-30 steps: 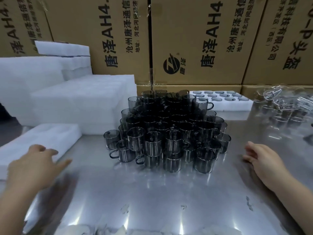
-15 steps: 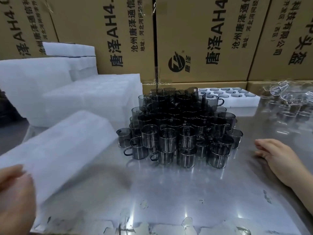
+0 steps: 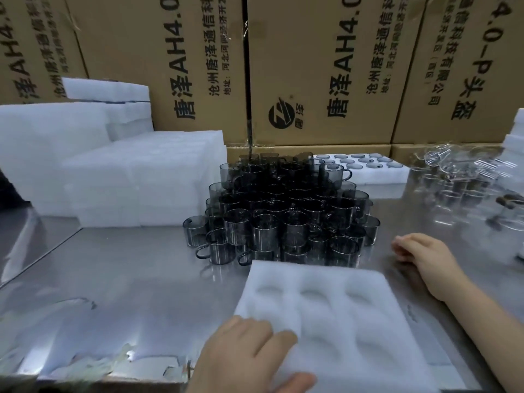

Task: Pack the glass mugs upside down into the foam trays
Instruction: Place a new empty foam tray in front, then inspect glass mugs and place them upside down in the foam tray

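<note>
Laid the left hand (image 3: 243, 355) over the near left corner of a white foam tray (image 3: 340, 313), with index finger and thumb both on its upper face. Could not tell whether the other fingers curled round the edge or merely pressed down.

Found that tray low over or on the steel table (image 3: 127, 279), between the two hands, round pockets facing up and outline blurred.

Rested the right hand (image 3: 425, 259) on the table just right of the tray's far corner, fingers loosely curled and holding nothing.

Saw the dark glass mugs (image 3: 283, 211) heaped in tiers straight ahead of both hands, mouths up. Could not tell whether the front row touched the tray's far edge or stood just beyond it.

Noted a second foam tray (image 3: 365, 171) past the heap, ahead of the right hand, with round grey shapes showing in its holes. Noted clear glass mugs (image 3: 459, 177) crowded farther out beyond the right hand, and stacks of white foam (image 3: 127, 177) well beyond the left hand. Made out printed cardboard boxes (image 3: 312, 66) walling off the back.
</note>
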